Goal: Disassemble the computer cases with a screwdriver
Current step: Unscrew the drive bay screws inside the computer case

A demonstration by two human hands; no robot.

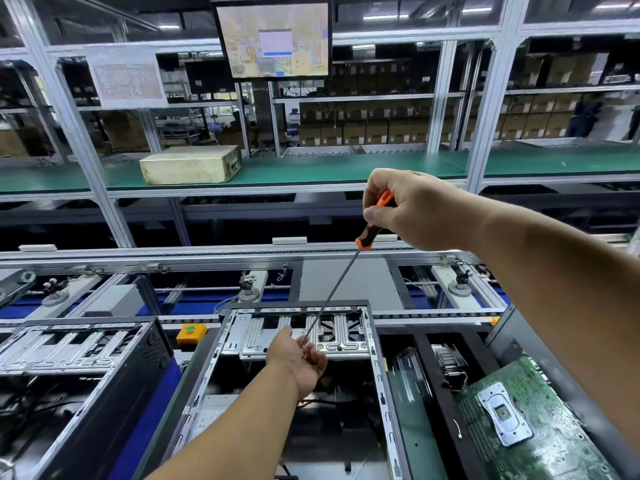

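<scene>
An open computer case (377,344) lies in front of me, its silver drive bracket (332,337) at the far end. My right hand (415,209) grips the orange-and-black handle of a long screwdriver (372,223), raised high above the case. Its thin shaft slants down and left to my left hand (299,358). That hand is held palm up over the case, fingers cupped around the tip; a small item, maybe a screw, seems to lie in it.
A second open case (69,344) lies at the left. A green motherboard (526,420) leans at the right. A yellow box with a green button (191,333) sits on the conveyor rail. A beige box (190,164) rests on the green shelf beneath a monitor (273,38).
</scene>
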